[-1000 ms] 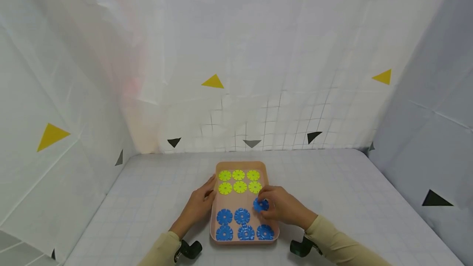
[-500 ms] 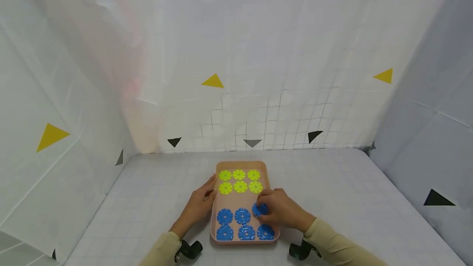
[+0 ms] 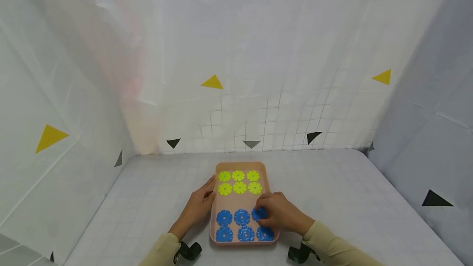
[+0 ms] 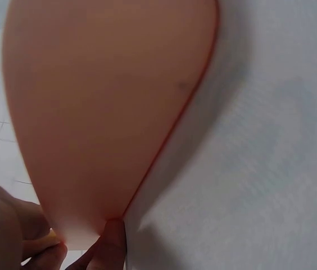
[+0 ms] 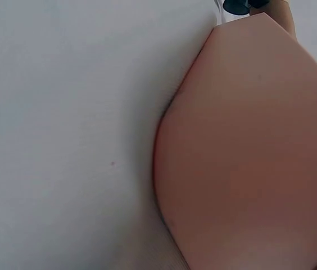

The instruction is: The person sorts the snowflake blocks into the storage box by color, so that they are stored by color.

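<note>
In the head view a pink tray (image 3: 236, 202) lies on the table, with rows of flat notched plastic discs in it. My right hand (image 3: 282, 213) pinches a blue notched disc (image 3: 258, 214) at the tray's right side, level with the blue disc (image 3: 242, 217) beside it; its fingers partly cover the piece. Against the tray's left wall rests my left hand (image 3: 197, 206), fingers stretched along the outside. The left wrist view shows fingertips (image 4: 111, 244) touching the tray wall (image 4: 108, 112). In the right wrist view the tray's outer wall (image 5: 248, 140) fills much of the picture.
Several yellow-green notched discs (image 3: 239, 187) lie in two rows at the tray's far end. More blue discs (image 3: 245, 233) form a row at the near end. White sheeting (image 3: 258, 52) with yellow and dark triangles stands behind the white table (image 3: 325, 184).
My right hand has moved toward me with the blue disc, bringing it down from below the yellow-green rows into line with the upper blue row. The left hand stays put.
</note>
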Motion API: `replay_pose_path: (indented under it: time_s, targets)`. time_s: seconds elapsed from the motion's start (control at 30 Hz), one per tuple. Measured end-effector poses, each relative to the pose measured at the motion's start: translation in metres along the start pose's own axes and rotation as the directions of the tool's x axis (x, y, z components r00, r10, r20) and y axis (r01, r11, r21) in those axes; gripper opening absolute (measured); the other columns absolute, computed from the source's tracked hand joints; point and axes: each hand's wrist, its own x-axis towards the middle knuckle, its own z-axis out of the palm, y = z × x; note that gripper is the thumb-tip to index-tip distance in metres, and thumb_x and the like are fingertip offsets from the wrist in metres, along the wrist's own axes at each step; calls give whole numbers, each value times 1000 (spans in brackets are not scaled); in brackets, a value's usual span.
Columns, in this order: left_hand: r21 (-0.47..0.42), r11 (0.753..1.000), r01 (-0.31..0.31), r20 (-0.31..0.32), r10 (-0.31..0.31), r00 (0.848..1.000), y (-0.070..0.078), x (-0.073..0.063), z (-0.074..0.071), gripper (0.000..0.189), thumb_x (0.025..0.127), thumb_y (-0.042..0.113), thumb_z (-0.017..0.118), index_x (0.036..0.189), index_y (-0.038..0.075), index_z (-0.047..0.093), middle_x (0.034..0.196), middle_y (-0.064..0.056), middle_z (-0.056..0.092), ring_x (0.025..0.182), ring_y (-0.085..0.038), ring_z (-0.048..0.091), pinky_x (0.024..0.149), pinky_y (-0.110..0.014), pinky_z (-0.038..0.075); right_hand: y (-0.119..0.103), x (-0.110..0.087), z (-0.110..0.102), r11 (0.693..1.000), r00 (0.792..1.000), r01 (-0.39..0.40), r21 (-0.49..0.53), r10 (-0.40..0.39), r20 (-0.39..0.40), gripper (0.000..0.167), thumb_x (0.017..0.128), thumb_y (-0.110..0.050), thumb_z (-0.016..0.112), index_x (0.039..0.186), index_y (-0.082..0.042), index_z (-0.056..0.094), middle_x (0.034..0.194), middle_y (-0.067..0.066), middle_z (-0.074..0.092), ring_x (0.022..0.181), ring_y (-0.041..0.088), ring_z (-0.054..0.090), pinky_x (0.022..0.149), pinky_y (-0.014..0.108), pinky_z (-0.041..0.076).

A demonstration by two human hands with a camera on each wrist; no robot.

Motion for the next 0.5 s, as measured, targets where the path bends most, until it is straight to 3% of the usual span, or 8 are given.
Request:
replay_pose_path:
  time_s: [0.5]
  targets:
    - [-12, 1000, -16, -8, 16, 1000, -4, -1, 2, 54, 108, 9, 56, 160, 5, 39, 167, -8, 31, 150, -25, 33, 113, -48, 41, 1, -1, 3, 1000, 1000, -4, -31, 3, -10, 26, 82, -32, 89, 104, -22, 78, 107, -13, 67, 100, 10, 62, 95, 54, 48]
